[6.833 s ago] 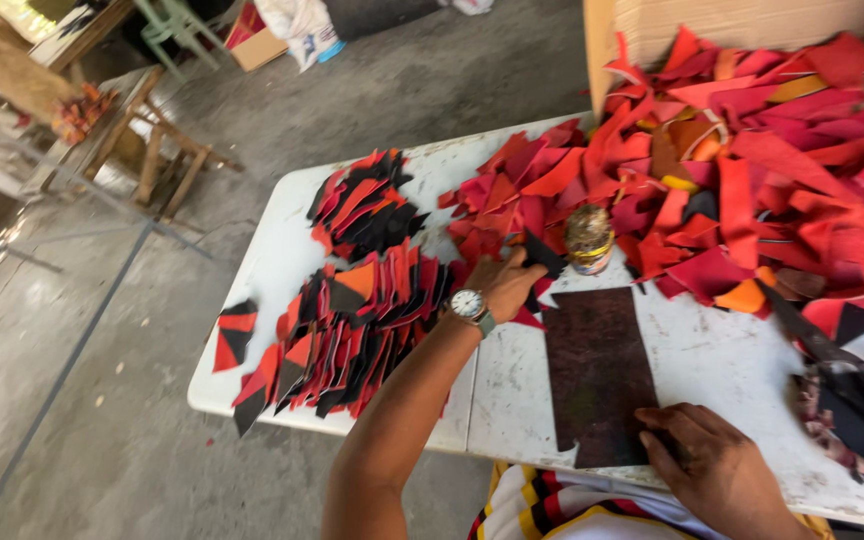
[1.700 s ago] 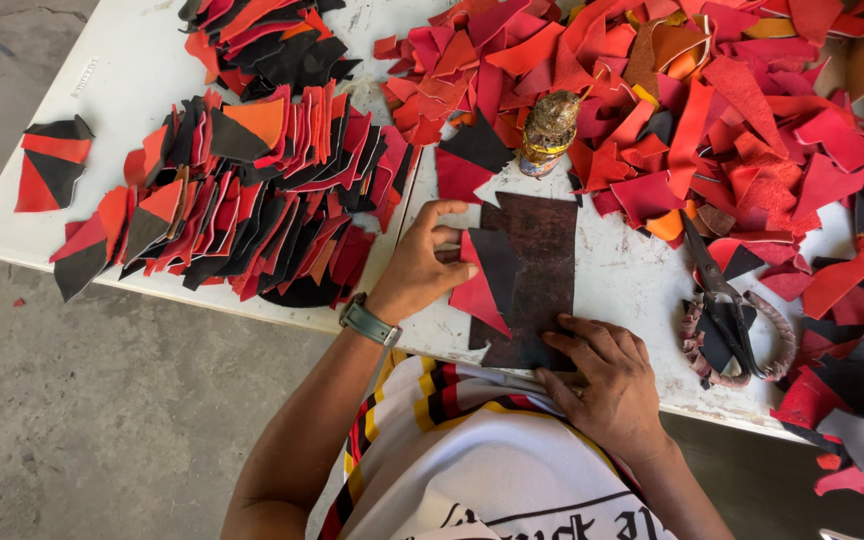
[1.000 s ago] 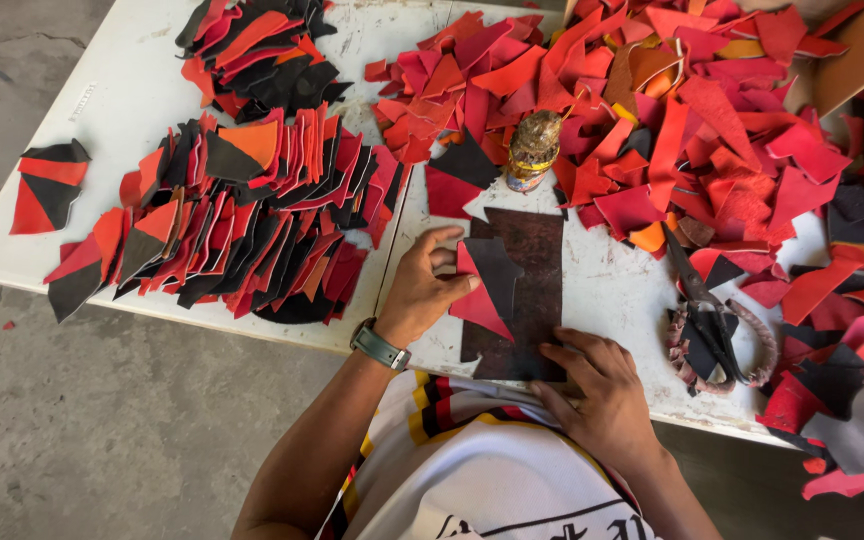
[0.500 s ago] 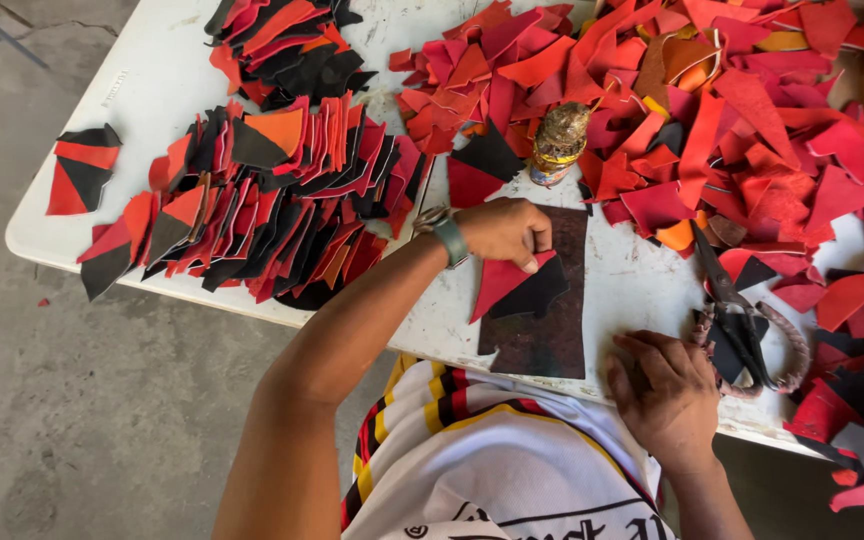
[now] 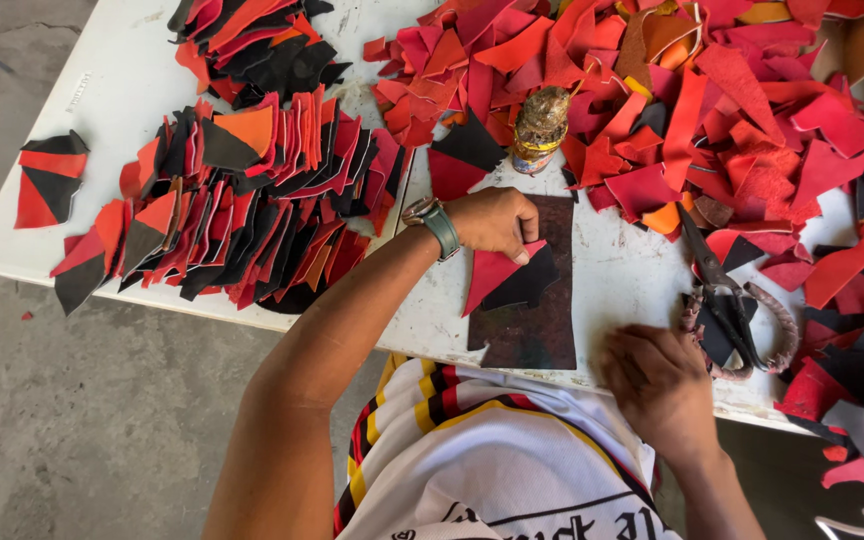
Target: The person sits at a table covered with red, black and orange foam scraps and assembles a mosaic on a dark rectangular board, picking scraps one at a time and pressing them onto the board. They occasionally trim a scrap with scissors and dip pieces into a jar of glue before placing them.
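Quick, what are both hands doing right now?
Left hand: closed, pressing a red-and-black triangle piece on the dark mat.
Right hand: blurred, loosely curled at the table edge; cannot tell.

I see a joined piece of one red and one black leather triangle [image 5: 505, 280] lying flat on a dark brown rectangular work board [image 5: 530, 325] near the white table's front edge. The red triangle is on the left, its point aimed toward the table edge; the black one overlaps the board to its right. My left hand [image 5: 492, 222] presses on the piece's top corner.
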A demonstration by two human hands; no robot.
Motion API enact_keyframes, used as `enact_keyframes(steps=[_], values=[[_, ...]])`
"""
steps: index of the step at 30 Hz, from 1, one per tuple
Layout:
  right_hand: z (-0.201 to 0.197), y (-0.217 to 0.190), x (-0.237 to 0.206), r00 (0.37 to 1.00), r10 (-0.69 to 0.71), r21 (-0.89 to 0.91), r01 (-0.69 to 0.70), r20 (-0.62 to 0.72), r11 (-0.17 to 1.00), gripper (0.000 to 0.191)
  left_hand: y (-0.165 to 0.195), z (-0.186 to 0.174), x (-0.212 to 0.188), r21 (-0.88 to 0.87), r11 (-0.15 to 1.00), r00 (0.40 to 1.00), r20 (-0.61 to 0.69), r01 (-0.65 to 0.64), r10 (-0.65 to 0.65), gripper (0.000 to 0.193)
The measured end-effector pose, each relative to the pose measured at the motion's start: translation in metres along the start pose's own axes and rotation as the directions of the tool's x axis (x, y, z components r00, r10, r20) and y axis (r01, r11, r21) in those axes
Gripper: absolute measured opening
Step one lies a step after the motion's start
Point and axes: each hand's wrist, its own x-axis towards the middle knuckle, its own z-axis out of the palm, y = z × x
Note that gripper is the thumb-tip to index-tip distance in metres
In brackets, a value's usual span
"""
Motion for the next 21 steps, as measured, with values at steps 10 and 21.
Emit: enact_keyframes(steps=[10, 21], values=[[-0.049, 0.042, -0.004, 0.946, 0.325, -0.376, -0.300, 0.005, 0.877, 0.042, -0.011, 0.001, 0.006, 0.029, 0.999, 0.999, 0.002, -0.034, 0.034, 0.034], [-0.053, 0.070, -0.001, 0.876, 0.481, -0.399, -0.431, 0.029, 0.809, 0.042, -0.018, 0.008, -0.003, -0.012, 0.998, 0.997, -0.026, -0.066, 0.066, 0.035]])
